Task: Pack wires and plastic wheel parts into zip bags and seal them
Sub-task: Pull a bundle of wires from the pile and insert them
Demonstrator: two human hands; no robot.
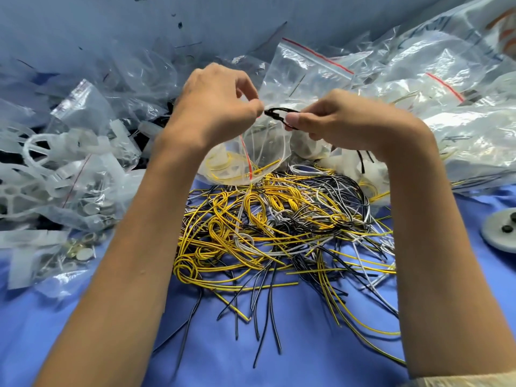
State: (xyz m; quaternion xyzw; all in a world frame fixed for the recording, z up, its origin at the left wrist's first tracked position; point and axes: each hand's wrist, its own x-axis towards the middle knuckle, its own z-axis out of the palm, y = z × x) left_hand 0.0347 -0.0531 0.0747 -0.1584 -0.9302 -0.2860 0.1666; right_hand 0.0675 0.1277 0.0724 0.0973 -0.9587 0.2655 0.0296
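Above a tangled pile of yellow, black and white wires (279,233) I hold a small clear zip bag (251,157) with a red seal line. My left hand (215,104) pinches the bag's mouth at its upper edge. My right hand (335,121) pinches a coiled black wire (279,114) right at the bag's opening, its loose end hanging below the hand. Inside the bag I see a yellow wire coil and a white plastic wheel part. Loose white plastic wheel parts (36,152) lie at the left.
Heaps of clear zip bags (418,79) fill the back and right; bags of small metal discs (83,213) lie at the left. A grey round disc with black knobs (502,230) sits at the right edge. The blue cloth (307,344) covers the table.
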